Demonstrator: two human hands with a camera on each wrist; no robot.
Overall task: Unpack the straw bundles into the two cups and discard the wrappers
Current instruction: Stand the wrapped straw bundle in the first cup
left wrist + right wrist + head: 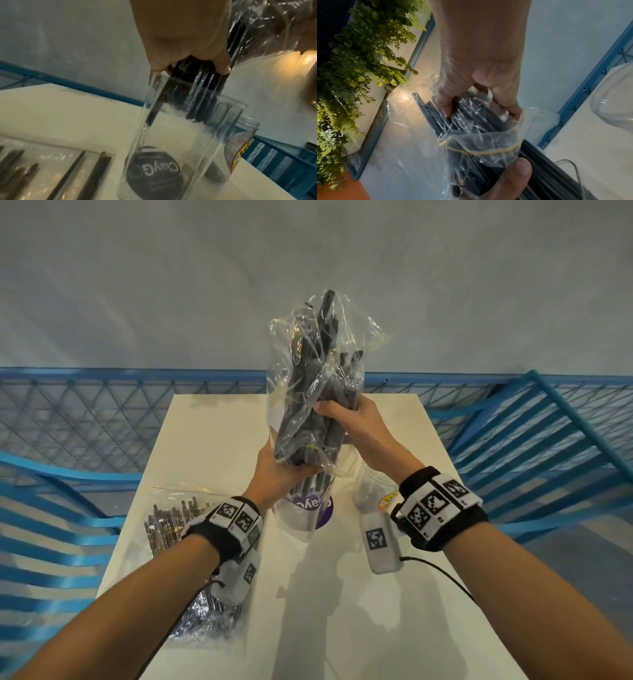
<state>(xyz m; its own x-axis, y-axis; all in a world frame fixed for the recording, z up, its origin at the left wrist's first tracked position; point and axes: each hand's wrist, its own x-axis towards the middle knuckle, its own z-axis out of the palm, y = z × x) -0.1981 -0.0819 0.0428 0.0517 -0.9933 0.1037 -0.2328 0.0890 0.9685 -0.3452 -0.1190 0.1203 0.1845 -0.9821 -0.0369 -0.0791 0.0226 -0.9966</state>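
A bundle of black straws [310, 392] in a clear plastic wrapper [356, 337] stands upright over a clear cup with a purple label [308, 513]. My left hand [291, 470] grips the bundle's lower end just above the cup's rim. My right hand [337, 412] grips the wrapper and straws higher up. In the left wrist view my left hand [188, 59] holds bare straw ends [200, 94] that reach down into the cup [171, 148]. The right wrist view has my right hand [479, 105] pinching the crinkled wrapper [488, 135], with a yellow rubber band [488, 152] round it.
A second clear cup with a colourful label [373, 491] stands right of the first. Two more wrapped straw bundles [171, 518] [212, 618] lie on the left of the white table [342, 611]. Blue metal railings [85, 422] surround the table. A cable [445, 577] hangs from my right wrist.
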